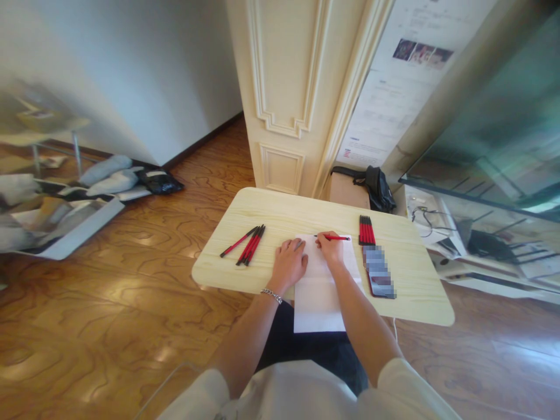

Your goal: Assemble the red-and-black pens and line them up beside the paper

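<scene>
A sheet of white paper (321, 297) lies on the small light-wood table (406, 286), its near end hanging past the front edge. My right hand (330, 248) is closed round a red and black pen (338, 237) over the upper part of the sheet. My left hand (289, 262) rests flat at the paper's left edge, its fingers stretched out and holding nothing. Several red and black pens (251, 248) lie loosely to the left. On the right, a neat row of like pens (366, 231) sits above a phone (378, 271) whose screen is blurred out.
Behind the table stands a cream panelled door (284, 87). A black bag (380, 188) rests on a box at the back right, near a large dark screen (494, 134). Packages (111, 178) and a white tray (83, 227) lie on the wooden floor at left.
</scene>
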A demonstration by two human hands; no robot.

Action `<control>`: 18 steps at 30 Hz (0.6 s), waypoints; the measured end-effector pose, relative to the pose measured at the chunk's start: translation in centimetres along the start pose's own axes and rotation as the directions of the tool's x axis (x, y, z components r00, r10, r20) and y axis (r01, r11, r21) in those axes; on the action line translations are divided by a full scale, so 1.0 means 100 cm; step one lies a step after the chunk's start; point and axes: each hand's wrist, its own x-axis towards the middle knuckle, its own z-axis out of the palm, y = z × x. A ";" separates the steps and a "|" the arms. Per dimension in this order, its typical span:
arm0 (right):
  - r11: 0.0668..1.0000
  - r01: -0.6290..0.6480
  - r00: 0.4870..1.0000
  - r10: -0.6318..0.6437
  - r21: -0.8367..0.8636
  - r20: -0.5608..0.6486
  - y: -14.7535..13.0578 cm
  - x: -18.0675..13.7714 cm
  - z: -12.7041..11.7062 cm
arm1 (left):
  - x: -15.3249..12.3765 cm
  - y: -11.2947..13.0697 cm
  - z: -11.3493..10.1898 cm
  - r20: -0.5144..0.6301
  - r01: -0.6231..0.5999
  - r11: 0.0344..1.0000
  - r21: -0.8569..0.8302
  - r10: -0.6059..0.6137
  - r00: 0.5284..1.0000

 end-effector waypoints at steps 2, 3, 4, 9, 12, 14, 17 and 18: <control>0.991 -0.006 1.000 0.009 0.137 -0.020 0.000 0.000 -0.006 | 0.000 0.000 0.000 -0.011 -0.004 1.000 0.003 0.005 1.000; 0.979 -0.003 0.999 0.010 0.203 -0.035 0.000 -0.001 -0.010 | 0.000 0.000 0.001 -0.017 -0.008 1.000 0.005 0.008 1.000; 0.964 0.002 0.999 0.011 0.265 -0.050 -0.001 -0.003 -0.014 | -0.001 0.000 0.002 -0.022 -0.010 1.000 0.008 0.011 1.000; 0.849 0.010 1.000 0.001 0.528 -0.019 -0.010 -0.022 -0.038 | 0.000 -0.001 0.006 -0.042 -0.007 1.000 0.014 0.007 0.999; 0.787 -0.038 0.997 -0.011 0.615 0.076 -0.019 -0.038 -0.050 | 0.002 -0.002 0.008 -0.055 -0.002 1.000 -0.027 0.000 0.998; 0.753 -0.115 0.991 0.039 0.648 0.131 -0.025 -0.046 -0.058 | 0.004 -0.005 0.008 -0.078 -0.002 0.996 -0.091 -0.005 0.997; 0.715 -0.250 0.964 0.125 0.652 0.233 -0.030 -0.053 -0.070 | 0.002 -0.008 0.005 -0.162 -0.016 0.973 -0.230 -0.023 0.987; 0.716 -0.274 0.957 0.136 0.642 0.257 -0.031 -0.055 -0.074 | -0.001 -0.009 0.003 -0.195 -0.014 0.961 -0.275 -0.042 0.980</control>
